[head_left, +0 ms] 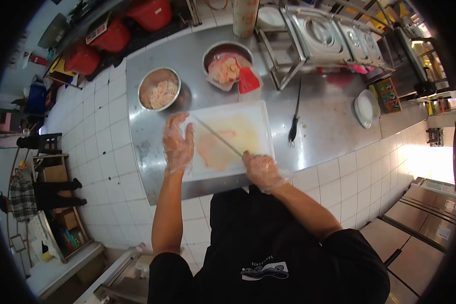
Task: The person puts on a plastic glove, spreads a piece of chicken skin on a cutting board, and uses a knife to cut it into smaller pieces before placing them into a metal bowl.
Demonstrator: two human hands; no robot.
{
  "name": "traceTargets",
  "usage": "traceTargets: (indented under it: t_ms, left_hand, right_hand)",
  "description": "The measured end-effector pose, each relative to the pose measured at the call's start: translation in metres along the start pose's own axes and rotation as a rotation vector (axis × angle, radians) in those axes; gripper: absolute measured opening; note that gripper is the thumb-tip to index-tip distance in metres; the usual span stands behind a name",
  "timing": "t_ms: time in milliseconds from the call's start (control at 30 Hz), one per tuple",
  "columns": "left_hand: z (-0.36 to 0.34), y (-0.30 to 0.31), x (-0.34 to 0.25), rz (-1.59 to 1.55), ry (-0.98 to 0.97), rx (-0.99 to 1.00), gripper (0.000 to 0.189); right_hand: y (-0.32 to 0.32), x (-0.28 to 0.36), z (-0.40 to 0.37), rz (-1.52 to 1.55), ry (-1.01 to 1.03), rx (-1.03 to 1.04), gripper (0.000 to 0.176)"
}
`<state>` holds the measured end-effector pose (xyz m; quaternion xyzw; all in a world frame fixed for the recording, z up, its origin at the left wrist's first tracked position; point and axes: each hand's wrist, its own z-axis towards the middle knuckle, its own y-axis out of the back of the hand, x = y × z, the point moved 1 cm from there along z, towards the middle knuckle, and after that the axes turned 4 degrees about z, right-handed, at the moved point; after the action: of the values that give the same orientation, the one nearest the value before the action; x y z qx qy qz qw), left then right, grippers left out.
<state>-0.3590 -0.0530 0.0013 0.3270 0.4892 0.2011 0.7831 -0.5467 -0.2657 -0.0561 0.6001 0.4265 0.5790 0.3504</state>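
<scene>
My right hand [262, 171], in a clear plastic glove, is closed around the handle of a knife [219, 137]. The long thin blade points up and left across a white cutting board [262, 114]. Over the board's left edge is my left hand [178, 144], gloved too, with thumb and fingers apart and nothing in it. Thin pale pink strips of raw meat [205, 156] lie on the board beneath and beside the blade, on a wet yellowish patch.
Behind the board stand a metal bowl of chopped meat [163, 94] and a metal bowl of larger raw pieces [226, 71], a red-and-clear plastic bag [248, 81] at its rim. Right lies a black-handled rod-like tool [295, 121]. A metal rack [283, 61] is farther back.
</scene>
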Motion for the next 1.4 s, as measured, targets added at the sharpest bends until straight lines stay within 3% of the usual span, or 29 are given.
traceTargets:
  t_ms: [133, 233, 300, 333, 367, 433, 633, 833, 867, 967, 1067, 1133, 1200, 1267, 1400]
  left_hand:
    - [0.009, 0.007, 0.005, -0.068, -0.019, -0.027, 0.027]
    - [-0.012, 0.006, 0.021, 0.065, -0.106, -0.008, 0.034]
    - [-0.048, -0.013, 0.04, 0.187, -0.258, 0.127, 0.038]
    - [-0.062, -0.01, 0.035, 0.208, -0.236, 0.245, 0.04]
    - [-0.073, -0.01, 0.027, 0.222, -0.217, 0.363, 0.042]
    - [-0.08, -0.011, 0.03, 0.206, -0.215, 0.375, 0.042]
    - [-0.092, -0.003, 0.032, 0.165, -0.24, 0.381, 0.042]
    - [-0.099, 0.002, 0.042, 0.04, -0.157, 0.369, 0.042]
    - [-0.099, -0.003, 0.041, 0.023, -0.142, 0.342, 0.043]
    - [-0.096, -0.006, 0.03, 0.051, -0.159, 0.32, 0.044]
    - [-0.098, -0.015, 0.029, 0.108, -0.169, 0.33, 0.053]
    - [-0.099, -0.022, 0.019, 0.181, -0.197, 0.309, 0.061]
    - [-0.101, -0.03, 0.009, 0.244, -0.158, 0.405, 0.077]
    - [-0.105, -0.051, -0.002, 0.303, -0.172, 0.425, 0.082]
    - [-0.114, -0.083, -0.025, 0.383, -0.139, 0.429, 0.093]
  right_hand:
    - [0.01, 0.026, 0.013, 0.029, -0.079, 0.059, 0.011]
    - [0.006, 0.019, 0.012, 0.033, -0.125, 0.022, 0.012]
    - [0.007, 0.012, 0.008, -0.037, -0.106, -0.008, 0.013]
    - [0.005, 0.014, 0.006, -0.066, -0.1, -0.018, 0.013]
    - [0.011, 0.02, 0.007, 0.024, -0.155, -0.077, 0.013]
    - [0.033, 0.034, 0.013, 0.205, -0.258, -0.2, 0.014]
    - [0.084, 0.072, 0.045, 0.385, -0.394, -0.191, 0.018]
    - [0.112, 0.093, 0.062, 0.578, -0.434, -0.285, 0.011]
    - [0.115, 0.087, 0.067, 0.556, -0.297, -0.364, 0.01]
    - [0.186, 0.11, 0.097, 1.076, -0.443, -0.382, 0.019]
    - [0.268, 0.122, 0.124, 1.561, -0.291, -0.48, 0.021]
    - [0.311, 0.124, 0.14, 1.681, -0.158, -0.422, 0.023]
    - [0.323, 0.126, 0.141, 1.801, -0.044, -0.372, 0.025]
    - [0.328, 0.127, 0.141, 1.909, 0.066, -0.323, 0.024]
    - [0.326, 0.114, 0.114, 1.941, -0.014, -0.089, 0.023]
